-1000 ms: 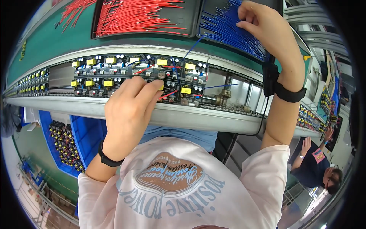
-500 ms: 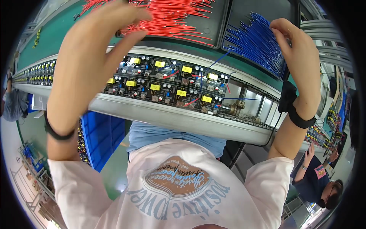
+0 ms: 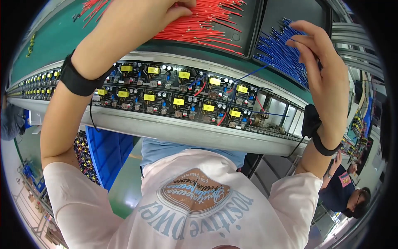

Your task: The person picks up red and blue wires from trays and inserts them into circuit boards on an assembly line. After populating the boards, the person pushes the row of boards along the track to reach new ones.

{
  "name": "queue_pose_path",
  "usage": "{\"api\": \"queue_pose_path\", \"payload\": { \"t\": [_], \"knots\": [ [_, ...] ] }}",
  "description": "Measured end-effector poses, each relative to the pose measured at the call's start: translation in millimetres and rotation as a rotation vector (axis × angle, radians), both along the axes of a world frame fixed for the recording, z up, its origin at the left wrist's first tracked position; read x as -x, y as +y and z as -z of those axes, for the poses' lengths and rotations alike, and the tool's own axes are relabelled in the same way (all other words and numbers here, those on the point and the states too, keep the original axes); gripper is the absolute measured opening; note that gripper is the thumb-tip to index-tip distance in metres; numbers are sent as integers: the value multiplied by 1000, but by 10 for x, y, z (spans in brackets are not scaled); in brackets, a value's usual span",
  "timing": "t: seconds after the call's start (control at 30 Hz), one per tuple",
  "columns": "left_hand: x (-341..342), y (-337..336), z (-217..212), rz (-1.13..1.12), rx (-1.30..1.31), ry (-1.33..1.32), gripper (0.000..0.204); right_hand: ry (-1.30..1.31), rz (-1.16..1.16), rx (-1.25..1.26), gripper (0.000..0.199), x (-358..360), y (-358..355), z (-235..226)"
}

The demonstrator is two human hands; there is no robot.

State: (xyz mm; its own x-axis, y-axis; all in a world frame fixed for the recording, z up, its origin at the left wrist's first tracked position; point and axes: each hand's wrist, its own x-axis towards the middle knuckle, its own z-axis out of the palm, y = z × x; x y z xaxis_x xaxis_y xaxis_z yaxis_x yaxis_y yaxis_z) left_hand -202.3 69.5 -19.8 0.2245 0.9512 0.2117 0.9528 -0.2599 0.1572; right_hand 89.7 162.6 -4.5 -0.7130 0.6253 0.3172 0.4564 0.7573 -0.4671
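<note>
Over the heap of red wires (image 3: pixel 207 25) in the black tray, my left hand (image 3: pixel 166 12) is closed, thumb and fingers together near the picture's top edge. What its tips hold, if anything, cannot be made out. My right hand (image 3: pixel 321 58) hovers at the pile of blue wires (image 3: pixel 275 47), its fingers loosely bent and apart. Just nearer than the trays run two rows of black circuit boards (image 3: pixel 178 101) with yellow transformers. Some red and blue wires lie across the right-hand boards, and one blue wire (image 3: pixel 253 74) slants towards the blue pile.
A metal-edged conveyor (image 3: pixel 166 130) carries the boards; its chain and a sprocket (image 3: pixel 258 120) show at the right. Below stands a blue bin (image 3: pixel 110 153) beside a mass of small parts. At the far right another person (image 3: pixel 342 186) sits near more components.
My left hand has swung up and right from above the boards to the red wires. The fingers of my right hand have spread apart at the blue wires. The whole view has shifted slightly.
</note>
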Motion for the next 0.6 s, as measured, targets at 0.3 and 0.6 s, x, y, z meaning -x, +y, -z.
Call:
{"api": "queue_pose_path", "payload": {
  "t": [0.3,0.6],
  "knots": [
    [-8,-128,146,-176,-197,274,8,-169,-250,-21,12,336,-211,-211],
    [-30,-110,62,-42,-183,254,7,-192,-389,-232,21,315,-715,-349]
  ]
}}
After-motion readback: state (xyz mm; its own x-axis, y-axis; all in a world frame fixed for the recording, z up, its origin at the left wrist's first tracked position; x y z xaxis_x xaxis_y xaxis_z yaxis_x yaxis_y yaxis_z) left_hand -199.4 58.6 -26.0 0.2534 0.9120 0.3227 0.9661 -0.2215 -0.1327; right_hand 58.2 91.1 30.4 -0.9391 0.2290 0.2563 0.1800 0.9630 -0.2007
